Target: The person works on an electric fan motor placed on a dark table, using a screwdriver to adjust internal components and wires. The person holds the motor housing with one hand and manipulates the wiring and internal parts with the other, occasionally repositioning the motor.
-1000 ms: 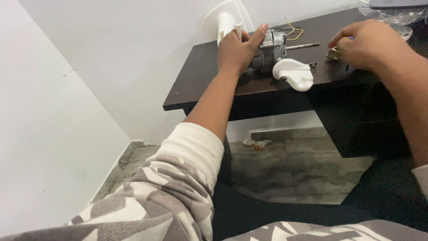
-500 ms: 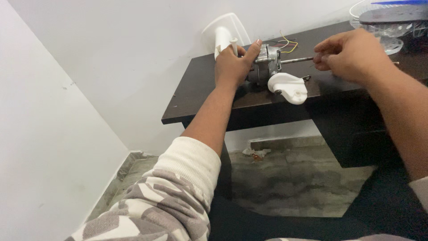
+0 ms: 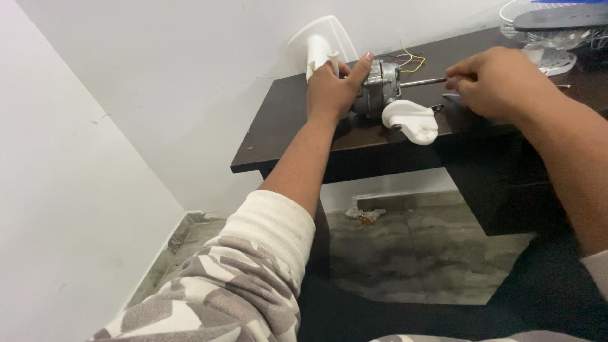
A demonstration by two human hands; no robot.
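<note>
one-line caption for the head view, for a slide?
Left hand steadies a grey fan motor on a dark table while the right hand pinches its metal shaft.

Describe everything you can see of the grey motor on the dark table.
The motor is a small grey metal block lying on its side near the back of the dark table. A thin metal shaft sticks out to the right. Yellow and red wires trail behind it. A white plastic bracket sits at its front. The left hand grips its left end; the right hand pinches the shaft tip.
</note>
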